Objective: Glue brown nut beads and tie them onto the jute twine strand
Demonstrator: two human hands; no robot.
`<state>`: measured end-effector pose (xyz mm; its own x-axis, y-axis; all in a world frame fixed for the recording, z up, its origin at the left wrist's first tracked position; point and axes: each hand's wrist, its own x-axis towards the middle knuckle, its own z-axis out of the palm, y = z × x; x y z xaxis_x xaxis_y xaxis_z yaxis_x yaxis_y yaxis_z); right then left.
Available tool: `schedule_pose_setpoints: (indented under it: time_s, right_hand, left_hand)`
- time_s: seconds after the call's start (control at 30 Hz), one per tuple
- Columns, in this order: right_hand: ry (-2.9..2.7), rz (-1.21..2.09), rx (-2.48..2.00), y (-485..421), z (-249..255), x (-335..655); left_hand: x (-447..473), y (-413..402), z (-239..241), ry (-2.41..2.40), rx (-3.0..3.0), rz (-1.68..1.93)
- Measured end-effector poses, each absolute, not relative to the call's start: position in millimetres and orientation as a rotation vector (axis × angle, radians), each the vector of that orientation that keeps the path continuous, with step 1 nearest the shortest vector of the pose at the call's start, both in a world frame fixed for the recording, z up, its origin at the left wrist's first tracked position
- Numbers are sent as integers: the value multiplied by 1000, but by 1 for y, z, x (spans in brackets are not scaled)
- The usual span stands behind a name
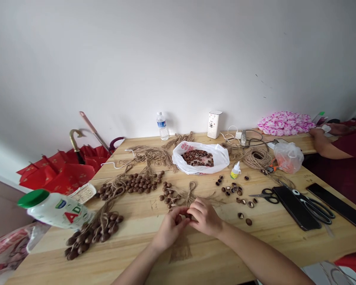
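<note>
My left hand point(169, 228) and my right hand point(205, 217) meet at the table's front middle, fingers pinched together on a brown nut shell and jute twine point(191, 190). The twine runs up from my fingers to a knotted strand with a cluster of nut shells point(168, 196) beside it. A frayed twine end point(180, 250) lies below my hands. Loose nut shells point(236, 193) lie scattered to the right. A white plastic bag of shells point(199, 157) sits behind them, with a small glue bottle point(235, 170) next to it.
Finished shell bunches point(91, 233) lie at left by a tipped green-capped bottle point(55, 208). Scissors point(267, 195), another pair of scissors point(316, 206), two phones point(295, 208) and a twine coil point(256, 157) sit right. Another person's arm point(324, 142) rests at far right. Red umbrellas point(62, 168) lie off the left edge.
</note>
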<state>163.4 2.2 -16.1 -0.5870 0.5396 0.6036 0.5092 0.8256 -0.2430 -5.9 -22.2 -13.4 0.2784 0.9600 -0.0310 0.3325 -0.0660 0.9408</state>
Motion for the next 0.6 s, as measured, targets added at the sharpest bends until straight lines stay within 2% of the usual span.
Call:
schedule_pose_setpoints:
  time_s: [0.3,0.6]
  right_hand:
    - [-2269,240,-765,3,-13,170]
    - [-2226,254,-743,1,-16,169]
  left_hand:
    - [-10,-18,-14,920,1021,905]
    - [-11,-17,-16,833,984,848]
